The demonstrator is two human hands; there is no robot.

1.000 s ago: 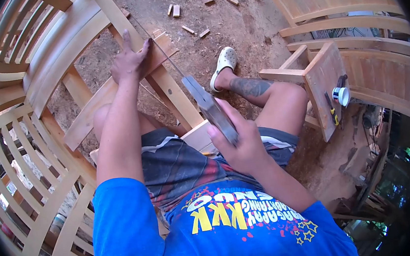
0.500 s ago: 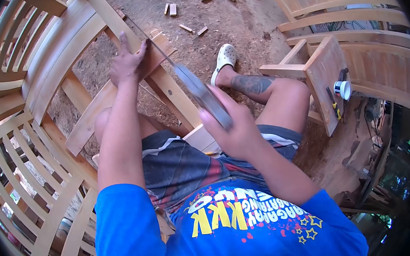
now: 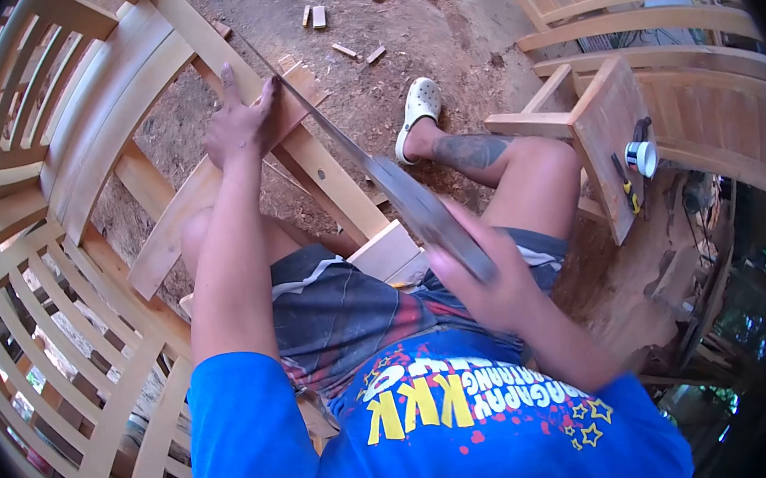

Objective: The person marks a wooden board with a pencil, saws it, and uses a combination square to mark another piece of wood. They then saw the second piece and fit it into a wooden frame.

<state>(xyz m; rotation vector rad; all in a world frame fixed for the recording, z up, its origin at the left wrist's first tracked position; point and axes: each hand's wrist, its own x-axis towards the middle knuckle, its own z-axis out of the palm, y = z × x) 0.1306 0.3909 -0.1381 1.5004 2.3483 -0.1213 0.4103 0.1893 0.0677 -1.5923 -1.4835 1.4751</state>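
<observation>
My right hand [image 3: 487, 270] is wrapped round the handle of a handsaw [image 3: 416, 203], blurred by motion. The thin blade runs up and left, on edge against a flat board [image 3: 166, 232]. Pressing on that board is my left hand [image 3: 241, 128], fingers spread, just left of the blade. The board lies slantwise across a wooden frame rail [image 3: 331, 175], and its far end sticks out past the blade.
Slatted wooden furniture [image 3: 51, 335] stands at the left. At the right, a small wooden stool [image 3: 613, 138] bears a white cup [image 3: 641, 159] and yellow-handled pliers [image 3: 630, 199]. Wood offcuts [image 3: 318, 17] lie on the dirt floor, near a foot in a white clog [image 3: 421, 106].
My right hand has pulled the saw back, down and to the right, so more blade shows below the board. My left hand stays in place on the board.
</observation>
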